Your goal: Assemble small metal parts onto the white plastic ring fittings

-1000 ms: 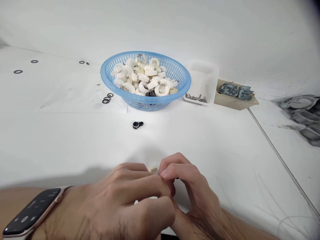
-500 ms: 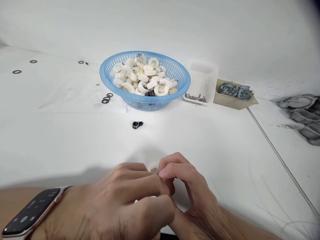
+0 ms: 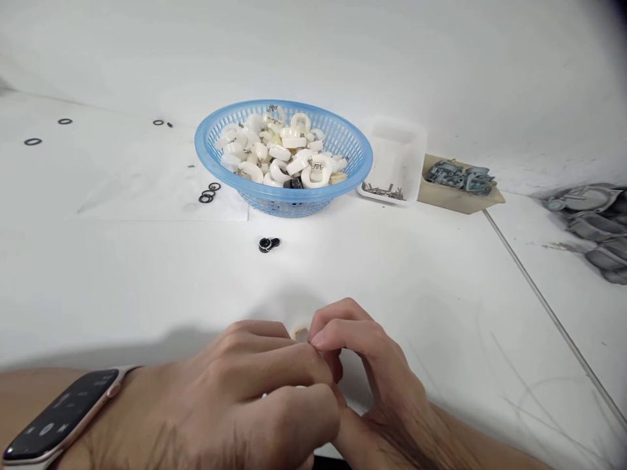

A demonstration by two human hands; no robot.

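My left hand (image 3: 264,385) is closed, its fingers bent over and hiding most of what lies beneath them. Against it, my right hand (image 3: 367,352) has its thumb and fingertips curled together in a pinch. A small off-white piece (image 3: 301,334) peeks out between the two hands; its kind is hidden by the fingers. Farther out on the white table, beyond the hands, lies a small black part with a silvery ring (image 3: 269,245).
A blue plastic basket (image 3: 284,207) holds many white ring-shaped parts. Right of it stand a white tray (image 3: 399,147) with metal pins, a beige box (image 3: 441,198) with grey metal parts, and grey castings (image 3: 597,228). Black rubber rings (image 3: 207,196) lie at left.
Hardly anything differs. My left thumb has shifted very slightly, while both hands stay pressed together at the same spot.
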